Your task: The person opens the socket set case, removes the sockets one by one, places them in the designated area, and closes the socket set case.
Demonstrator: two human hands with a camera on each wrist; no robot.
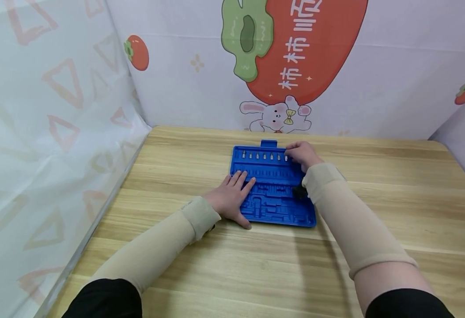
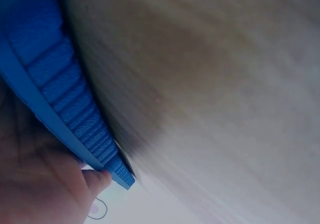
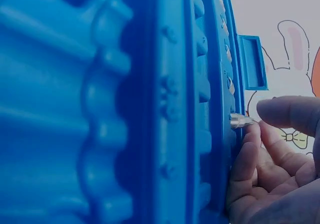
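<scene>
A blue plastic tool case (image 1: 272, 219) lies opened flat on the table, its moulded slots facing up. Along its far side runs a row of small metal bits (image 1: 258, 155). My right hand (image 1: 304, 154) is at the right end of that row. Thumb and fingertips pinch one silver bit (image 3: 239, 120) at the case's edge in the right wrist view. My left hand (image 1: 230, 198) rests with spread fingers over the case's left edge, thumb near the front corner. In the left wrist view fingers touch the rim of the blue case (image 2: 75, 139).
The wooden table (image 1: 232, 274) extends around the case. A blue latch tab (image 1: 269, 143) sticks out at the case's far side. Behind stands a white printed cloth (image 1: 184, 97), and another white cloth (image 1: 57, 168) hangs along the left edge. A black device (image 1: 299, 191) shows under the right cuff.
</scene>
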